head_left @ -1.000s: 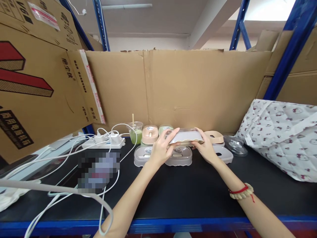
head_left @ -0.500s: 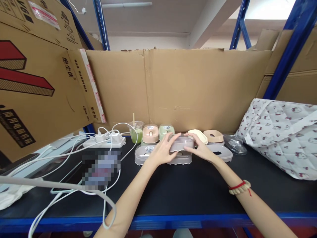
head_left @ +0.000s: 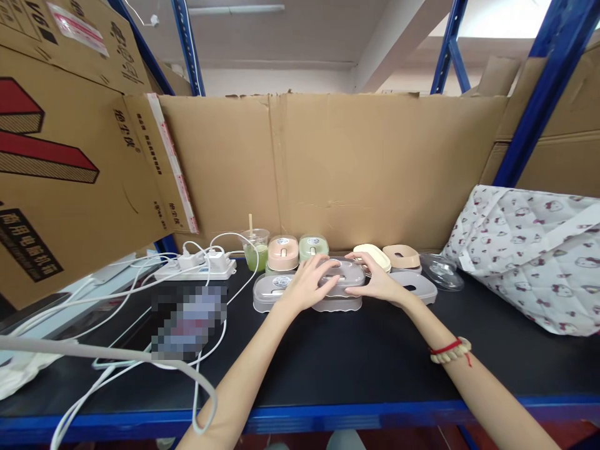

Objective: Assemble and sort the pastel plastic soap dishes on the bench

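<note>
A long rounded grey plastic box with a clear lid (head_left: pixel 347 272) lies level on a similar grey box (head_left: pixel 337 305). My left hand (head_left: pixel 307 282) grips its left end, fingers curved over the top. At the right end, my right hand (head_left: pixel 377 282) holds it between thumb and fingers. Another clear-lidded grey box (head_left: pixel 268 300) sits beside my left hand. Behind stand a pink lidded box (head_left: pixel 284 255) and a green one (head_left: pixel 311 249). Right of them lie a cream rounded piece (head_left: pixel 372 256), a tan rim piece (head_left: pixel 402 256) and a grey slotted piece (head_left: pixel 422 287).
A cup of green drink (head_left: pixel 257 250) stands at the back. On the left are a power strip (head_left: pixel 215 270), loose white cables and a blurred-out phone (head_left: pixel 190 322). Clear plastic lids (head_left: pixel 443 275) and a patterned quilted bag (head_left: pixel 529 256) lie right. Cardboard (head_left: pixel 375 169) walls the back.
The upper grey box has gone from tilted to level, coming to lie over the lower one. Both hands stay at its ends. The view has shifted slightly.
</note>
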`<state>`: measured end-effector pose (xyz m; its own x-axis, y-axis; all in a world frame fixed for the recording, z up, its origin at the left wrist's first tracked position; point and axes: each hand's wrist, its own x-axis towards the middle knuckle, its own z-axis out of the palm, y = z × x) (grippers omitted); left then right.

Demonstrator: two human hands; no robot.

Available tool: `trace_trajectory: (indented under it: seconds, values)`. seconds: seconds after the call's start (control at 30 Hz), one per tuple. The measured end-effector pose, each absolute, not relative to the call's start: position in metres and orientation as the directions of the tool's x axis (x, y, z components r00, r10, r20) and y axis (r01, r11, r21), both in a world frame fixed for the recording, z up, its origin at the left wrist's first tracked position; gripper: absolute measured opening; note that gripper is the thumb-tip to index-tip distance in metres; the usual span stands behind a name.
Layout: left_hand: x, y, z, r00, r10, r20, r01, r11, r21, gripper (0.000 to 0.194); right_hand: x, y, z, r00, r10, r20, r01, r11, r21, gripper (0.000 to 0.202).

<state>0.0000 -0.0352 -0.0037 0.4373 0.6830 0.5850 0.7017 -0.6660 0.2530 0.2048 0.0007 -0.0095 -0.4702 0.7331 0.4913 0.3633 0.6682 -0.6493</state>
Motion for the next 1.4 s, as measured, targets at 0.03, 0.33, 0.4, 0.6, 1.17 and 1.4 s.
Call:
trace_trajectory:
  seconds: [0.03, 0.33, 0.4, 0.6, 1.17, 1.4]
  values:
    - [0.000, -0.035, -0.004, 0.439, 0.681, 0.586, 0.701, -0.668, 0.251, 0.029, 0.205, 0.000, -0.009, -0.474, 0.737, 0.481, 0.356, 0.660, -0.661, 0.062]
    - [0.001, -0.036, -0.003, 0.376, 0.705, 0.602, 0.719, -0.631, 0.291, 0.028, 0.214, 0.001, -0.012, -0.592, 0.755, 0.282, 0.447, 0.599, -0.664, 0.097]
    - [0.002, -0.037, -0.002, 0.363, 0.720, 0.591, 0.725, -0.617, 0.306, 0.028, 0.214, 0.003, -0.014, -0.598, 0.744, 0.299, 0.449, 0.620, -0.643, 0.097]
    - [0.001, -0.035, -0.002, 0.343, 0.769, 0.540, 0.743, -0.574, 0.345, 0.031, 0.208, 0.006, -0.020, -0.567, 0.749, 0.341, 0.451, 0.630, -0.633, 0.098]
    - [0.004, -0.033, -0.004, 0.091, 0.621, 0.778, 0.755, -0.553, 0.353, 0.024, 0.269, 0.044, -0.020, 0.046, 0.690, 0.723, 0.784, 0.423, -0.454, 0.028]
    - [0.007, -0.037, 0.002, -0.067, 0.523, 0.849, 0.636, -0.633, 0.440, 0.018, 0.310, 0.062, -0.049, 0.066, 0.730, 0.681, 0.939, 0.186, -0.291, 0.024]
